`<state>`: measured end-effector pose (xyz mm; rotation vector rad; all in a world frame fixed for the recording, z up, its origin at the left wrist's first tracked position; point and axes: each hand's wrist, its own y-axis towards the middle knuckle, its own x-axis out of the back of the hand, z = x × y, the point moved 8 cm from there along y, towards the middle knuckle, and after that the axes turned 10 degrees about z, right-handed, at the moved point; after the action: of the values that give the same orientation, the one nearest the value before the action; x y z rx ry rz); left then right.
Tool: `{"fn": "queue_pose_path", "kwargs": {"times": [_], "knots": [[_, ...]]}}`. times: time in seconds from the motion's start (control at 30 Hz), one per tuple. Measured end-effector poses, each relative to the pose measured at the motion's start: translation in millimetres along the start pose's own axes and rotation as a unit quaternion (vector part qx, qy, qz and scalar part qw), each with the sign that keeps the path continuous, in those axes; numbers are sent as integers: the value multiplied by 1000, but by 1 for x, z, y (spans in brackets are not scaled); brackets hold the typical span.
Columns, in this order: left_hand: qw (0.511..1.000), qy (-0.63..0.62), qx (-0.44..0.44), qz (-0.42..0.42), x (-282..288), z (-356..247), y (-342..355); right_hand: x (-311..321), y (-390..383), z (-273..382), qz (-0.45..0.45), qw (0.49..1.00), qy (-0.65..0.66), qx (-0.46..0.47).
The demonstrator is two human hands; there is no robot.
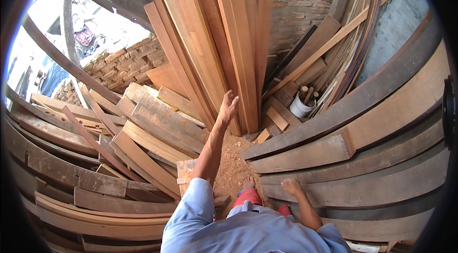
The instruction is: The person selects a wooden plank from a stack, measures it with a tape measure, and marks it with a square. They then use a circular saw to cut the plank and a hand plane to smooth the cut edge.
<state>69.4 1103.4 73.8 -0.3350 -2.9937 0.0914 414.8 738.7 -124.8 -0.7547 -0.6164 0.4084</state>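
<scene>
A half-open, empty left hand [229, 105] is hovering, apparently in a reach, before upright planks [243, 52] at the floor's [234, 162] far edge, the right hand [291, 187] hanging curled, contents unclear; gripping calls for closing around one.

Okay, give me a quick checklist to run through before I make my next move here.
1. Left hand free: ok, open, with nothing seen in it.
2. Left hand touching the upright planks: cannot tell; it overlaps them in view, but contact is unclear.
3. Right hand free: cannot tell; its fingers are curled, so something small could be hidden.
4. Clean footing: not ok, sawdust is spread over the ground ahead of you.
5. Toes covered: not ok, the visible foot shows bare toes.
6. Bucket clear of your foot: ok, it stands well ahead, to the right.
</scene>
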Motion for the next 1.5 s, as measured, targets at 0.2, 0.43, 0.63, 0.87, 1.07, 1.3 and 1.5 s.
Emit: {"fn": "queue_pose_path", "kwargs": {"times": [0.2, 0.43, 0.63, 0.87, 1.07, 1.3, 1.5], "knots": [[981, 188, -38, -38, 35, -100, 118, -3, -6, -28, -78, 997, 29, -6], [976, 133, -80, -150, 108, -128, 229, -5, -26, -49, -91, 990, 87, -56], [981, 84, -103, -141, 61, -66, 169, -18, -49, -24, -6, 969, 216, -118], [990, -35, 102, 87, -119, 150, -116, -40, 13, -43, 98, 991, 81, -41], [970, -35, 230, 77, -142, 227, -363, -16, 14, 41, 48, 996, 71, 4], [898, 102, 159, -398, -28, 161, -573, -33, -4, 72, 67, 989, 26, 130], [745, 232, 493, -386, -109, 140, -777, -83, -86, 49, 108, 975, 17, 195]]}}
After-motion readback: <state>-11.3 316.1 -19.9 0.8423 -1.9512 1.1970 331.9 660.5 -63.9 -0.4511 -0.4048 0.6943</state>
